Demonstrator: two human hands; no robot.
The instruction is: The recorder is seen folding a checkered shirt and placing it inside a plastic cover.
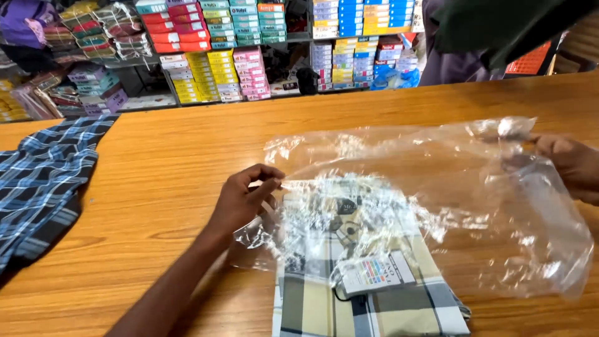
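A clear plastic bag [449,181] is stretched wide above the wooden counter [162,168]. My left hand [246,196] pinches its near-left edge between thumb and fingers. My right hand [571,165] grips the bag's far-right edge at the frame's side. Under the bag lies a folded checked shirt [380,312] in cream, grey and dark stripes, with a white card tag [374,273] on top. The shirt's upper part shows blurred through the plastic.
A blue and black plaid shirt [40,181] lies spread at the counter's left end. Shelves with stacked coloured boxes [218,59] and wrapped garments line the back. A person in dark clothing [474,37] stands behind the counter at top right.
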